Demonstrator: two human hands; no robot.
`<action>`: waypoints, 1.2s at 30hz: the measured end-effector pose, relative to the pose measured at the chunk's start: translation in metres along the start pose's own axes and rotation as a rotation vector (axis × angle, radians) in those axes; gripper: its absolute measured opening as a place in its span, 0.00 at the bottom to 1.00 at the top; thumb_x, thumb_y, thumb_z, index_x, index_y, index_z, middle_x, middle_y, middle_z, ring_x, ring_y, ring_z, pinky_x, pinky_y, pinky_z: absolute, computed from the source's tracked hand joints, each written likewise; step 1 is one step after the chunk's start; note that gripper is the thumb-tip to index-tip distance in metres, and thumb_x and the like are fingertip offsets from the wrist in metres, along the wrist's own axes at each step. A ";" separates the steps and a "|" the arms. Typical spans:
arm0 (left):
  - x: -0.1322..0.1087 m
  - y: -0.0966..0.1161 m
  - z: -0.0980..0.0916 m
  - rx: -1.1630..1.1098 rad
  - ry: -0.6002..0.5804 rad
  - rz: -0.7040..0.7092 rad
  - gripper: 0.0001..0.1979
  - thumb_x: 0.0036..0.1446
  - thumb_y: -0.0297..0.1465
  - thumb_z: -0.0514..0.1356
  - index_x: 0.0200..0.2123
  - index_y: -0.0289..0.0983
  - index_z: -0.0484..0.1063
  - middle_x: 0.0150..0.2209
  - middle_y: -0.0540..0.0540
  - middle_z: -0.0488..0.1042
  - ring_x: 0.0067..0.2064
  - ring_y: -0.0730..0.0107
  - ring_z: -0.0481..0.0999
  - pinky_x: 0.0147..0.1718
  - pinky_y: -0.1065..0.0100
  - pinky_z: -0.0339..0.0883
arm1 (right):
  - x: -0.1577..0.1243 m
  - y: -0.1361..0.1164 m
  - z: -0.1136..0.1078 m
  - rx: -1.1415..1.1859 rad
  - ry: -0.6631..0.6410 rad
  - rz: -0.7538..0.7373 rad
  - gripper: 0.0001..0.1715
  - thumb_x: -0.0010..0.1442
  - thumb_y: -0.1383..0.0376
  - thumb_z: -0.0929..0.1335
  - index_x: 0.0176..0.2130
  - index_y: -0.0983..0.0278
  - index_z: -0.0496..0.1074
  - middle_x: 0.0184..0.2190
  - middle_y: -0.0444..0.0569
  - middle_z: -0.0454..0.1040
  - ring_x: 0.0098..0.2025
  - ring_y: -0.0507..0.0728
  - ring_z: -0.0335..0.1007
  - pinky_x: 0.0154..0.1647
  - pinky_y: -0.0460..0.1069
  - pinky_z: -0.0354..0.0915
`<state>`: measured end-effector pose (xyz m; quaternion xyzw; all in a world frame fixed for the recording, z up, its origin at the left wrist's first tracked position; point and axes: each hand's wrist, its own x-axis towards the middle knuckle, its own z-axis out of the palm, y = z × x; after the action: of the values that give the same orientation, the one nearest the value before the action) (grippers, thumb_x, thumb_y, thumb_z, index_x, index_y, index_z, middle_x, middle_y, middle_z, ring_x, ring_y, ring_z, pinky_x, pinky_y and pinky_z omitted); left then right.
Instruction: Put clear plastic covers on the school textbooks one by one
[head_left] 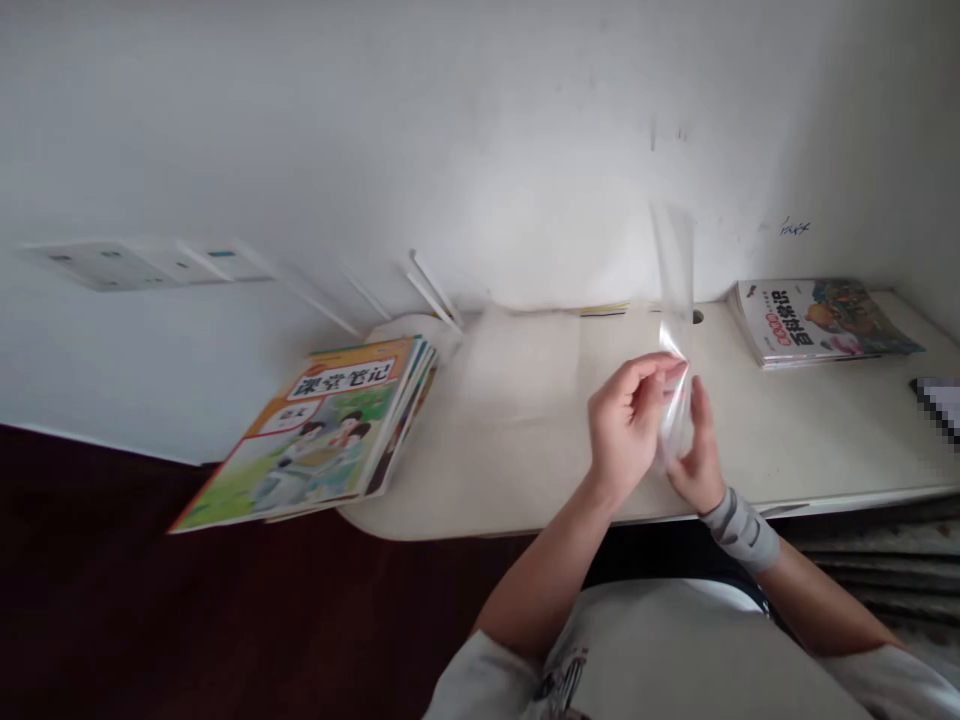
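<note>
In front of me, above the white desk (495,450), a clear plastic sheet (677,260) stands upright and nearly edge-on, with light glinting off it. The thumb and fingers of my left hand (624,425) pinch it around its middle. My right hand (701,455), wearing a grey wrist wrap (742,528), is at its lower right edge; the thumb and a raised finger curve about the plastic. Part of that grip is hidden behind the sheet. Whether the sheet has one layer or two, I cannot tell.
A stack of books (330,430) overhangs the desk's left end. More books (817,320) lie at the back right, near a dark blurred-out object (941,405) at the right edge. White rods (435,290) lean by the wall. A hole (698,317) pierces the desk's back.
</note>
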<state>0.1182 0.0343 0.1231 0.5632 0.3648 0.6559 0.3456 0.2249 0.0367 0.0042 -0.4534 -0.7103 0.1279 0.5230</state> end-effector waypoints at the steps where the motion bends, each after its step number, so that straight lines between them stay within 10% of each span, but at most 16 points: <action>1: -0.002 0.009 -0.007 0.000 0.045 0.016 0.10 0.60 0.35 0.55 0.38 0.37 0.72 0.39 0.46 0.77 0.40 0.69 0.78 0.32 0.73 0.75 | 0.001 0.002 -0.010 -0.073 0.067 -0.031 0.43 0.60 0.61 0.61 0.66 0.63 0.33 0.65 0.58 0.42 0.65 0.66 0.44 0.60 0.67 0.52; 7: -0.012 -0.004 -0.083 0.057 0.310 -0.114 0.20 0.51 0.35 0.63 0.48 0.40 0.70 0.40 0.48 0.74 0.31 0.75 0.78 0.26 0.76 0.73 | 0.011 0.020 -0.075 -0.603 0.280 -0.314 0.41 0.57 0.70 0.63 0.65 0.55 0.44 0.66 0.54 0.43 0.64 0.68 0.47 0.57 0.68 0.54; 14: -0.027 -0.089 -0.156 0.402 0.270 -0.469 0.22 0.51 0.30 0.58 0.51 0.35 0.67 0.46 0.41 0.70 0.31 0.74 0.75 0.27 0.70 0.74 | -0.017 0.029 -0.087 -0.758 -0.051 -0.289 0.31 0.58 0.65 0.65 0.60 0.52 0.57 0.62 0.50 0.56 0.63 0.64 0.50 0.62 0.65 0.45; 21: -0.020 -0.116 -0.158 1.044 0.040 -0.274 0.20 0.54 0.23 0.50 0.50 0.33 0.68 0.46 0.37 0.69 0.43 0.63 0.73 0.48 0.57 0.67 | -0.033 0.066 -0.075 -0.938 -0.496 -0.030 0.24 0.63 0.56 0.59 0.55 0.61 0.66 0.60 0.58 0.60 0.62 0.66 0.53 0.56 0.65 0.53; 36: -0.008 -0.093 -0.177 1.510 0.030 -0.246 0.19 0.57 0.28 0.50 0.52 0.33 0.65 0.49 0.34 0.66 0.52 0.53 0.67 0.50 0.55 0.62 | -0.031 0.055 -0.056 -0.984 -0.477 -0.043 0.25 0.64 0.56 0.58 0.57 0.61 0.64 0.59 0.59 0.61 0.60 0.67 0.55 0.55 0.64 0.55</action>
<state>-0.0527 0.0577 0.0211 0.5931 0.7787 0.1932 -0.0676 0.3030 0.0272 -0.0277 -0.5883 -0.7943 -0.1310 0.0762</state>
